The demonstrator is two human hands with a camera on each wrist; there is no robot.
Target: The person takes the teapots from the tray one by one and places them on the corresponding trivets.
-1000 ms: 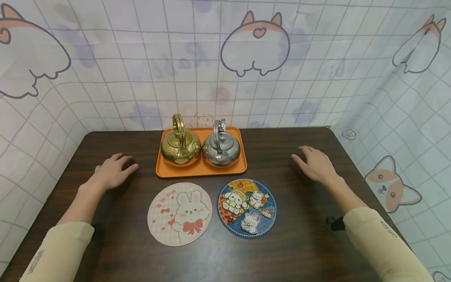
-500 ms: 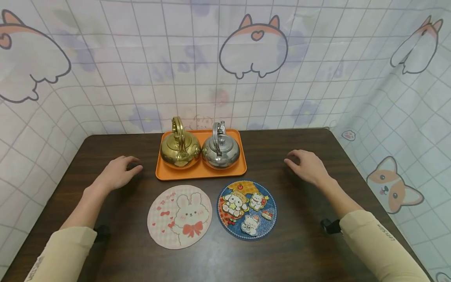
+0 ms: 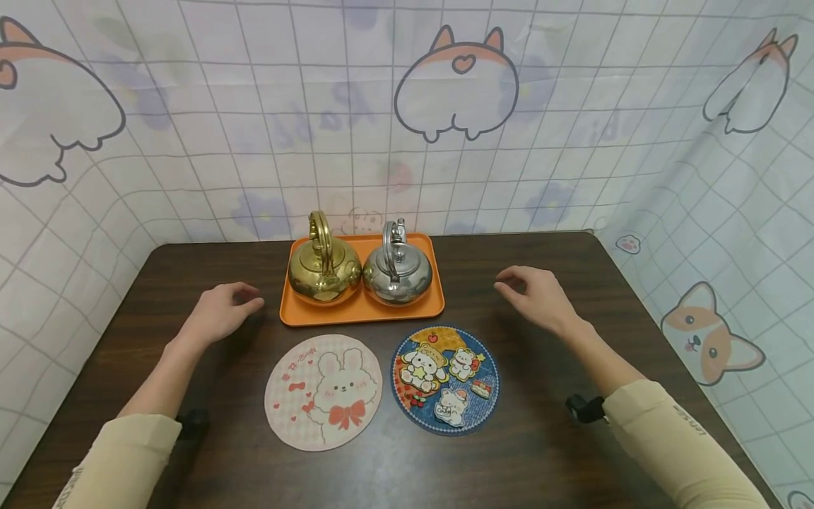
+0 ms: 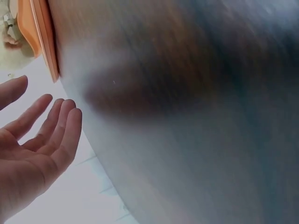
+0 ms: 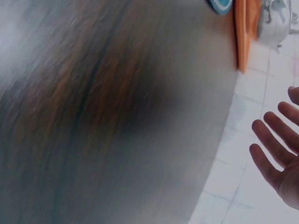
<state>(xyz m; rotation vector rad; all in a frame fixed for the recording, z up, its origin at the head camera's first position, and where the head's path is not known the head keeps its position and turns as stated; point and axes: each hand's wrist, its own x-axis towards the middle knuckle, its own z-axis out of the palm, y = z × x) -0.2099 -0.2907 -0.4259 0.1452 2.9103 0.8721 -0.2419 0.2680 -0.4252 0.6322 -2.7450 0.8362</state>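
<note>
Dark wooden table (image 3: 540,452); orange tray (image 3: 356,314) at far edge, left of middle. Gold teapot (image 3: 324,277) upright on tray's left half, silver teapot (image 3: 398,276) upright on right half. Left hand (image 3: 222,311) near tray's left edge, fingers loosely bent, slightly apart. Right hand (image 3: 535,297) farther off tray's right edge, fingers lax, spread a little. Pink rabbit mat (image 3: 323,393), blue cartoon mat (image 3: 445,382) just off tray's near edge.

The left hand (image 3: 221,312) and the right hand (image 3: 537,297) extend forward, well apart, backs facing up, fingers (image 4: 70,133) loosely bent.
</note>
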